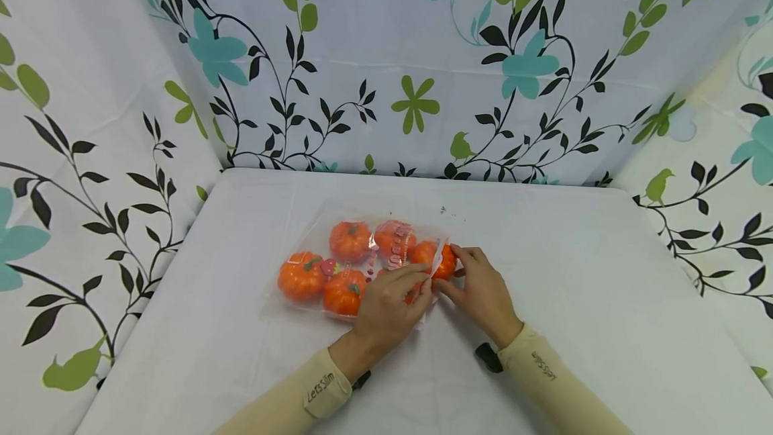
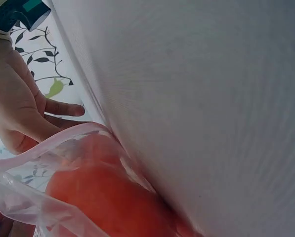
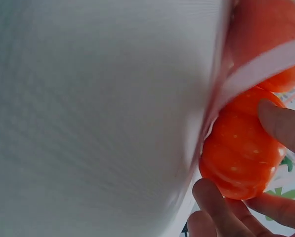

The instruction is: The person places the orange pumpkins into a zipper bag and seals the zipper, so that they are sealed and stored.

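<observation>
A clear plastic bag [image 1: 311, 227] with pink print lies on the table, holding several small orange toy pumpkins [image 1: 300, 277]. My left hand [image 1: 392, 304] pinches the bag's rim near its right-hand opening. At that opening my right hand [image 1: 483, 291] holds one toy pumpkin [image 3: 243, 148] between thumb and fingers. In the right wrist view the thumb [image 3: 285, 126] lies on one side of this pumpkin and the fingers on the other. The bag's pale rim [image 3: 266, 64] crosses just beside it. The left wrist view shows the bag's mouth [image 2: 63, 140] around a blurred pumpkin.
The bag rests on a white-covered table [image 1: 211, 327]. Behind and at both sides hangs a white curtain [image 1: 368, 12] printed with leaves, flowers and birds. Small dark marks [image 1: 443, 210] show on the cloth beyond the bag.
</observation>
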`<state>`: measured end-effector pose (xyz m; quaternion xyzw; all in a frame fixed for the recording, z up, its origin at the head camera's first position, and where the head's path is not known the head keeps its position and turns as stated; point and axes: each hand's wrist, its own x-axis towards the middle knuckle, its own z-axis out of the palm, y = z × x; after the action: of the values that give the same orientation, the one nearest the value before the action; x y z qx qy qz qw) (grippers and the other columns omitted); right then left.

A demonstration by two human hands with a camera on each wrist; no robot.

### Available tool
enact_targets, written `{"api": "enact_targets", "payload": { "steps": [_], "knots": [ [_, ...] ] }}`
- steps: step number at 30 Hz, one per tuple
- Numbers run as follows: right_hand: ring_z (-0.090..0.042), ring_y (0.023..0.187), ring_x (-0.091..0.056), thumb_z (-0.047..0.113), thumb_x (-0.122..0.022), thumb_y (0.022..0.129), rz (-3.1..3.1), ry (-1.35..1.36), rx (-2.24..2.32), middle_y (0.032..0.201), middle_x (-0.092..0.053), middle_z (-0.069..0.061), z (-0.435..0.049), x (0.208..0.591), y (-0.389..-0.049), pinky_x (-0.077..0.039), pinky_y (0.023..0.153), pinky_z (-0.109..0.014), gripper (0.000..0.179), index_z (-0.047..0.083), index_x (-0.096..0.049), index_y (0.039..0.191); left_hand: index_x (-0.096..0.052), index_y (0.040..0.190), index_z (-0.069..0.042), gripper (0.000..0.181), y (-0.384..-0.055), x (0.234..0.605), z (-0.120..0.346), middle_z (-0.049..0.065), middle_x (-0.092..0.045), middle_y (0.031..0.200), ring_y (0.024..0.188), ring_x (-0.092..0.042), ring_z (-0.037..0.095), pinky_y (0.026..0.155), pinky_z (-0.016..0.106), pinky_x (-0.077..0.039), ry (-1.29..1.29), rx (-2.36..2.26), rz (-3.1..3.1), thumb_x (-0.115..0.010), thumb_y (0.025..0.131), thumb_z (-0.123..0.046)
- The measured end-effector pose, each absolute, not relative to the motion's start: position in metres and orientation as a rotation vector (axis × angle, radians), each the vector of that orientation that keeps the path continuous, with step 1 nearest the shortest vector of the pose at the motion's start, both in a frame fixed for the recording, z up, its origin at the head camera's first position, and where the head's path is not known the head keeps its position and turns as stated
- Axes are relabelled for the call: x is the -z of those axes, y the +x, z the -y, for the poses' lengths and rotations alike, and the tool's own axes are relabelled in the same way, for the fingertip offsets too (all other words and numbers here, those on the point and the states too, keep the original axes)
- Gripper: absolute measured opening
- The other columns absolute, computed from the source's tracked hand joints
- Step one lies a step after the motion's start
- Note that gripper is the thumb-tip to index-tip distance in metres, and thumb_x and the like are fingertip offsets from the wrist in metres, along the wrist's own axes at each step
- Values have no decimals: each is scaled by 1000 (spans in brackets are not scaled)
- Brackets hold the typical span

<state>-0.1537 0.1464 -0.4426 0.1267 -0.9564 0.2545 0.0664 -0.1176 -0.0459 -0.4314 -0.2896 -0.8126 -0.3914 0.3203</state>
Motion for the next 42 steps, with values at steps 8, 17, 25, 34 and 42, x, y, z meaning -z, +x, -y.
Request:
{"api": "enact_targets", "payload": {
  "steps": [8,17,25,34,42],
  "knots": [
    [-24,94,-71,40,-87,78,2876,339,-804,123,-58,-15,-144,442,-154,-60,79,-40,78,1,-55,138,-78,97,1,14,-117,432,46,10,-76,105,100,-73,19,88,24,-55,-753,1066,2150,-78,83,-4],
    [-27,94,-72,41,-82,84,2864,371,-824,123,-61,-15,-147,435,-153,-59,82,-44,72,2,-57,139,-77,90,1,8,-120,430,48,11,-76,102,96,-74,20,86,30,-57,-731,1054,2082,-76,83,-4],
    [-26,94,-72,39,-82,84,2856,379,-797,124,-61,-15,-146,435,-152,-59,82,-43,71,2,-57,139,-76,92,2,9,-121,431,50,12,-75,106,101,-73,22,90,32,-56,-706,1107,2076,-73,87,-5],
    [-25,94,-73,38,-81,85,2847,408,-746,124,-61,-15,-144,433,-153,-60,81,-42,70,1,-57,140,-76,89,1,6,-122,431,51,12,-76,104,100,-73,21,88,32,-56,-702,1113,2051,-74,85,-3],
    [-26,93,-74,34,-80,87,2892,342,-940,127,-60,-18,-142,435,-159,-60,81,-41,68,0,-55,141,-78,96,-2,15,-119,431,49,8,-76,104,98,-74,17,85,27,-57,-748,978,2121,-78,83,-7]
  ]
}}
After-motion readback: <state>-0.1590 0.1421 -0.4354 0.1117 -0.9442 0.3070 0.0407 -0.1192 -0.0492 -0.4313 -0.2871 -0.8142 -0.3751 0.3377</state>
